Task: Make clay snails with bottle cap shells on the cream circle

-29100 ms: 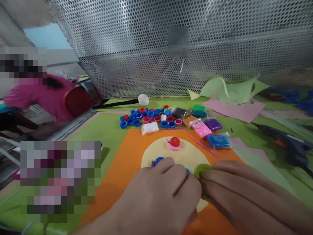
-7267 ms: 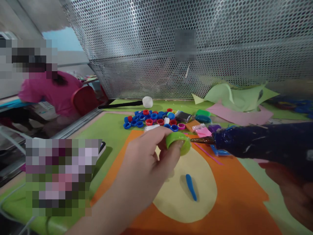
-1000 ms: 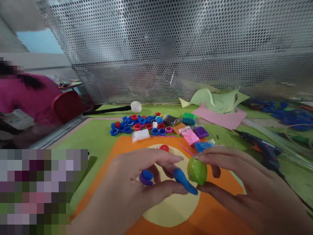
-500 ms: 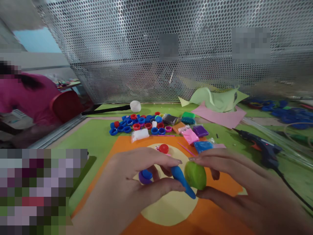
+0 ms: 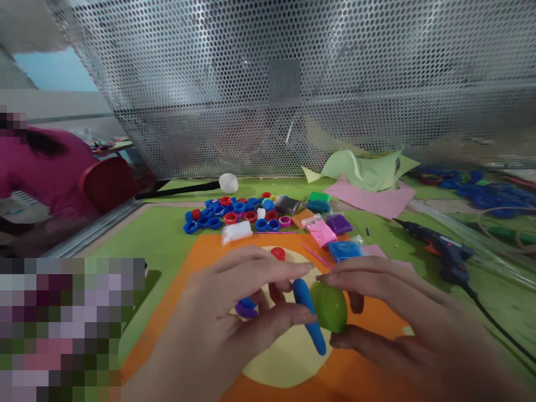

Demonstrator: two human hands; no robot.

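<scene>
Far out from the left fingers, a person in a pink top [image 5: 46, 167] sits beyond the worktop [image 5: 167, 234] edge and takes no part. The left hand [image 5: 226, 329] has its fingers [image 5: 272, 272] narrowed, thumb below and forefinger above, pinching the upper part of a blue clay roll [image 5: 309, 315]. A purple and blue clay piece [image 5: 246, 307] lies under that palm. The roll's side touches a green cap [image 5: 329, 307], which the right hand [image 5: 402, 326] holds on edge between thumb and forefinger, just above the yellow oval [image 5: 288, 357] on the orange sheet [image 5: 201, 262]. Beyond both sets of fingertips lie a red cap [image 5: 277, 253], clay packets [image 5: 320, 231] and a heap of bottle caps [image 5: 234, 209]. A glue gun [image 5: 439, 248] lies well off from the right fingers. Risks, as judged: the soft roll could be flattened or bent by too firm a pinch. Its unsupported lower end could sag away from the cap. The left palm could squash the piece beneath it.
</scene>
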